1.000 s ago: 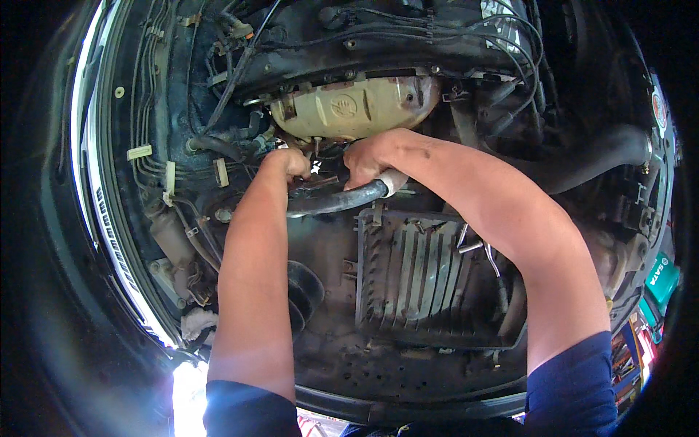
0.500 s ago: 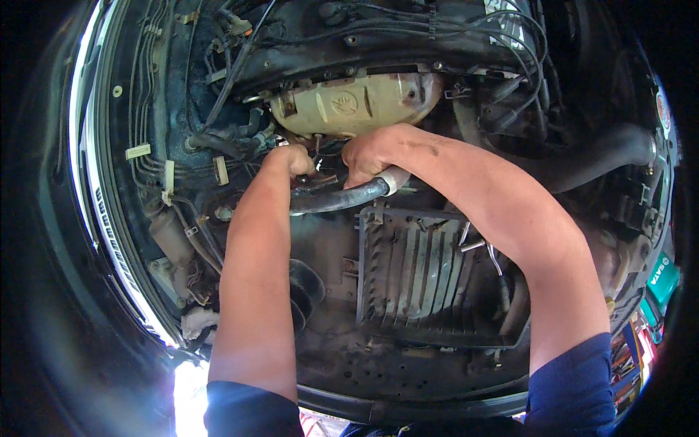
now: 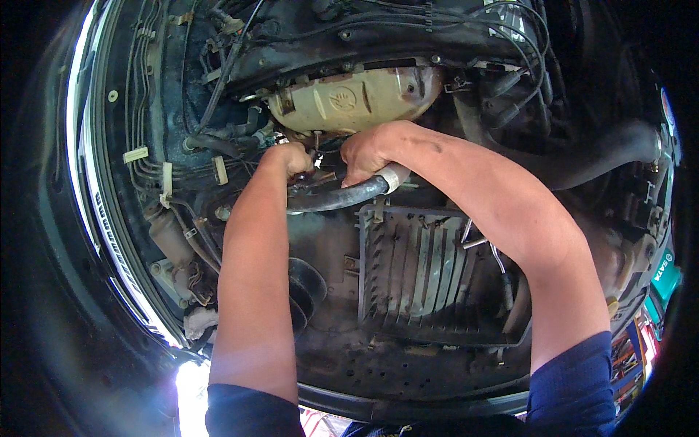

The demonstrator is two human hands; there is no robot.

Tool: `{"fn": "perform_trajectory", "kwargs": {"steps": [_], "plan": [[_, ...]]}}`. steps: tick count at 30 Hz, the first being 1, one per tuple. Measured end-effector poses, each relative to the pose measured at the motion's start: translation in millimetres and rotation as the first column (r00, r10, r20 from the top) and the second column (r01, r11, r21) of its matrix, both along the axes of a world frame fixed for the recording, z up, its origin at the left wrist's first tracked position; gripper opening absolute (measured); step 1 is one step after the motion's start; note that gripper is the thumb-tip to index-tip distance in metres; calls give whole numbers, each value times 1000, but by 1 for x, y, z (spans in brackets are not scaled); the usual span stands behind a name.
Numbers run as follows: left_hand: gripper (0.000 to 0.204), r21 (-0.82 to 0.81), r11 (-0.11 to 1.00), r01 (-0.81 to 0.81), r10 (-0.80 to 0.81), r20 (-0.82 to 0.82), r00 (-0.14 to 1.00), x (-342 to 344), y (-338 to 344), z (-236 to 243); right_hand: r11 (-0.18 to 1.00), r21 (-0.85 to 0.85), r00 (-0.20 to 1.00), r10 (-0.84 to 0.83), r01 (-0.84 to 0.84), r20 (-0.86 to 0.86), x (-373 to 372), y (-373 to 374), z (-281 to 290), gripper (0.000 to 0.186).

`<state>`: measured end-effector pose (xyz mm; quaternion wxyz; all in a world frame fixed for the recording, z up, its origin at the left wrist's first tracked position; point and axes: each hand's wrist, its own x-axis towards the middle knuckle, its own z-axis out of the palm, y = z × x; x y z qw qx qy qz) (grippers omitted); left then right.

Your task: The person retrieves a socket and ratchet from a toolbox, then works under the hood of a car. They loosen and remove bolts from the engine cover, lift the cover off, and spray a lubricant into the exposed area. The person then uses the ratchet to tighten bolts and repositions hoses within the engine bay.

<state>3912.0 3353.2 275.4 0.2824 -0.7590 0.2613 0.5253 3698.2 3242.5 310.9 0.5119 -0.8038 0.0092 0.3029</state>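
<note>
Left hand (image 3: 293, 159): is sitting curled below the tan heat shield (image 3: 349, 102); whether it is gripping anything cannot be told. Right hand (image 3: 368, 152): is sitting apart from the left, just beside the black hose (image 3: 341, 199), its hold likewise unclear. Hose: is running between the hands and the ribbed housing (image 3: 412, 271).
</note>
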Motion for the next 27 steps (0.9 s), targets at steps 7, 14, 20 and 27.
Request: {"fn": "perform_trajectory", "kwargs": {"steps": [7, 14, 20, 27], "plan": [[49, 30, 985, 172, -173, 69, 982, -5, -3, 2, 1000, 17, 997, -4, 5, -79, -3, 0, 2, 53], [33, -140, 975, -172, 179, 36, 983, 4, 5, 2, 999, -42, 997, -37, 34, -63, -5, 6, 1, 51], [21, -236, 956, -174, 194, 63, 979, 2, 12, -4, 1000, -21, 1000, 4, -4, 17, -2, 4, -5, 49], [63, -136, 959, -249, 238, -93, 967, 5, 3, 4, 984, -177, 996, 16, -1, 84, 4, 2, 21, 50]]}}
